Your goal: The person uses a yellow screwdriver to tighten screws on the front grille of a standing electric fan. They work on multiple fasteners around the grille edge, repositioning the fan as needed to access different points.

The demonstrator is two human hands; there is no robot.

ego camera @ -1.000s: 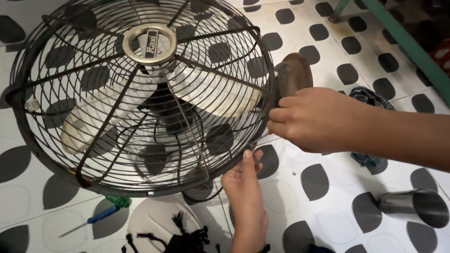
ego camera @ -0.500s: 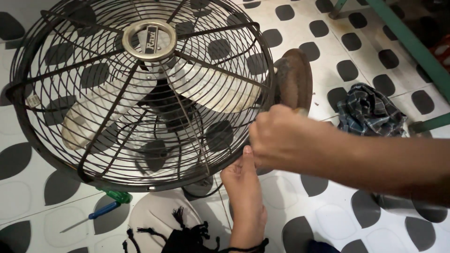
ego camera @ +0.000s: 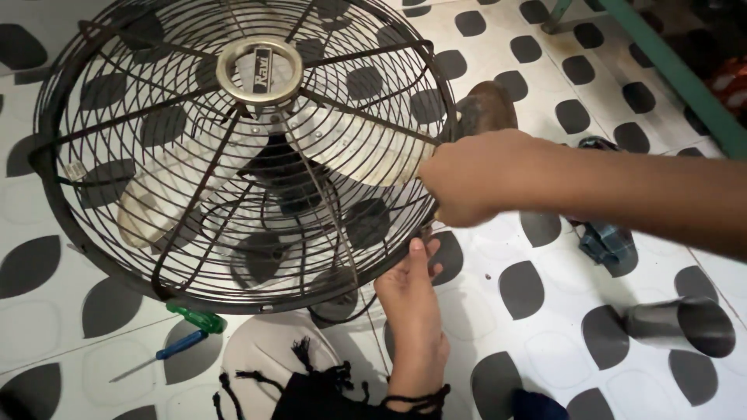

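Note:
A fan with a black wire guard (ego camera: 156,257), a brass-coloured centre cap (ego camera: 259,71) and pale blades (ego camera: 366,152) lies face up on the tiled floor. My right hand (ego camera: 475,183) reaches in from the right and is closed in a fist at the guard's right rim. Coming up from the bottom, my left hand (ego camera: 412,307) has its fingertips on the guard's lower right rim, just below the right hand. What the right fist holds besides the rim is hidden.
A screwdriver with a green and blue handle (ego camera: 187,336) lies under the guard's lower edge. A brown rounded part (ego camera: 486,105) sits behind the right hand. A blue cloth (ego camera: 608,243), a metal cup (ego camera: 678,327), a green bar (ego camera: 669,70) and black fringed cloth (ego camera: 323,393) lie around.
My right hand has slid left along the rim and now sits against the guard. The left hand stays on the lower rim.

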